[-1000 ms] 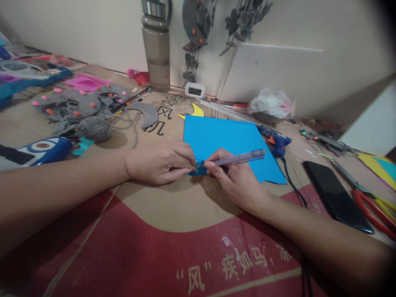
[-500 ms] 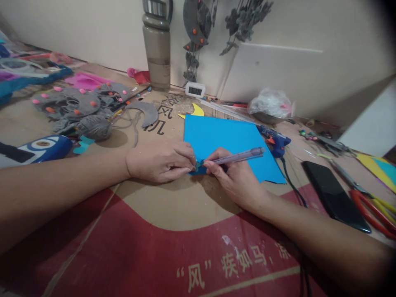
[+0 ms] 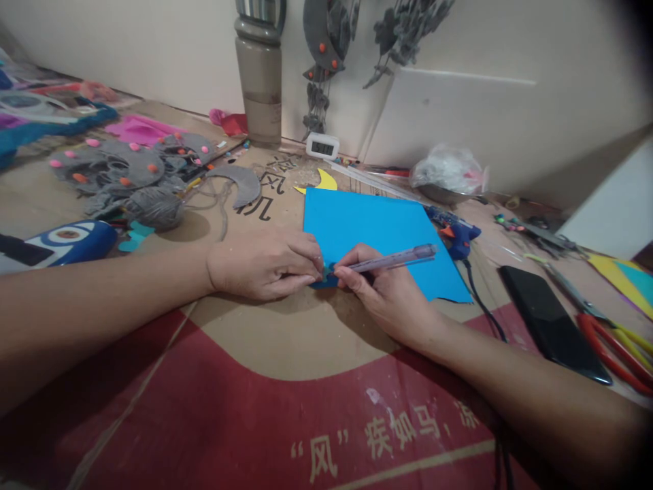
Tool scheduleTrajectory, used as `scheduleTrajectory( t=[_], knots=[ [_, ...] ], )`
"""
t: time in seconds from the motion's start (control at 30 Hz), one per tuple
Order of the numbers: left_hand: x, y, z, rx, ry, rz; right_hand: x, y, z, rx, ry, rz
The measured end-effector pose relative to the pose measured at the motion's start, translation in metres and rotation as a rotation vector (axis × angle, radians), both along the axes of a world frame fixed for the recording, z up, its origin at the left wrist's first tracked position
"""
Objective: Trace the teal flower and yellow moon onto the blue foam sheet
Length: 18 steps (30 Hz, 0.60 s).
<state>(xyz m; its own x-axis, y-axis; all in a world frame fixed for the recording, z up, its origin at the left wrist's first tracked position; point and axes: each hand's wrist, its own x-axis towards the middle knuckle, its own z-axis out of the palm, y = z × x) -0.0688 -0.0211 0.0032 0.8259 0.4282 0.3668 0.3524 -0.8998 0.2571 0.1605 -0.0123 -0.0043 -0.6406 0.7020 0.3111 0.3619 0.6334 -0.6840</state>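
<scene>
Two hands from the head view: left hand (image 3: 265, 264) pinching a small teal piece (image 3: 326, 272) at its fingertips, right hand (image 3: 390, 292) gripping a pen (image 3: 395, 258), tip beside that piece, both on the blue sheet (image 3: 377, 235) beyond the fingers.

Home craft corner: glue gun (image 3: 456, 233), scissors (image 3: 609, 333), felt pieces (image 3: 122, 170), cardboard-covered table (image 3: 286, 340).

cream wall (image 3: 153, 47) behind; flattened cardboard (image 3: 265, 340), tan and red, covers the surface; dim, warm light.
</scene>
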Motion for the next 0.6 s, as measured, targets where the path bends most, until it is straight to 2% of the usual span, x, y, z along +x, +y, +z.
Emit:
scheduleTrajectory(
  t=[0.6],
  knots=[
    [-0.0001,0.0,0.0005,-0.028,-0.004,-0.008,0.0022,-0.0015,0.0012,0.045,-0.037,0.006]
  ],
)
